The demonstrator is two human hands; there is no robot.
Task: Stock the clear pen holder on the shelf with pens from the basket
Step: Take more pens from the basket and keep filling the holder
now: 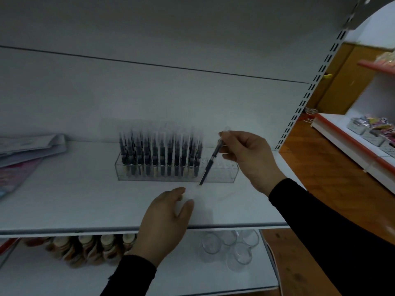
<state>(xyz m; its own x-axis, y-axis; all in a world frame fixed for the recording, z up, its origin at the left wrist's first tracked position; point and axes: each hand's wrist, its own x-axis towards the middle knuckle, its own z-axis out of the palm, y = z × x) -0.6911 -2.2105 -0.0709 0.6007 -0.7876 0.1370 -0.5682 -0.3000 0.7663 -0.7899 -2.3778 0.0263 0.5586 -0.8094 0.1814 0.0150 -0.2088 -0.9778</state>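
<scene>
From the head view, a clear holder [177,167] sits on the white shelf [64,199], toward its back edge and about midway along. Dark pens [160,152] stand upright in it, packed across the left and middle; the right end of the holder shows bare clear plastic. The right hand [248,159] is raised just beside that right end, its fingers pinched together on the upper part of one pen [210,161]. That pen is tilted, its lower tip down in front of the holder's front wall, near the shelf surface. The left hand [165,221] reaches over the shelf's front edge, well in front of the holder; its thumb and fingers are curled loosely, slightly apart, and I cannot tell whether they grip anything. Some flat packets [27,150] lie at the shelf's left end. On the shelf below, bottles [94,246] stand on the left and clear glasses [230,246] on the right.
</scene>
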